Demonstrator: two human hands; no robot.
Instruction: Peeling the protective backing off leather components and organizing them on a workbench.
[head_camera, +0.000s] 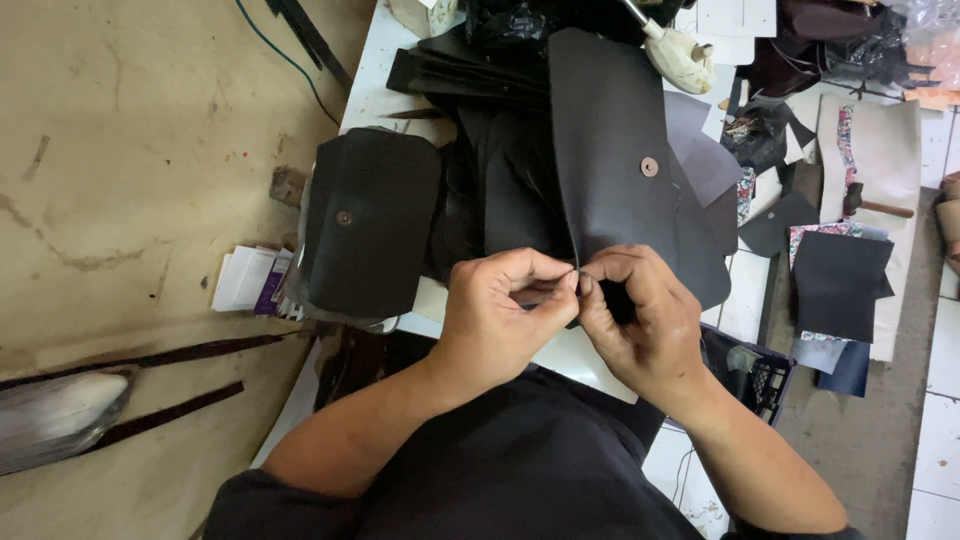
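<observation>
A long black leather flap (610, 150) with a round metal snap button (650, 166) lies on the white table (380, 70) and reaches toward me. My left hand (505, 310) and my right hand (640, 320) meet at its near edge, fingertips pinched together on the leather. Both thumbs and forefingers press the same spot of the edge. A finished black pouch (370, 225) with a snap sits left of my hands.
Stacked black leather pieces (480, 75) lie at the table's far side. A white glue bottle (680, 58), dark cut panels (840, 285) and patterned fabric lie to the right. Black straps (170, 355) and small cards (245, 280) rest on the brown floor at left.
</observation>
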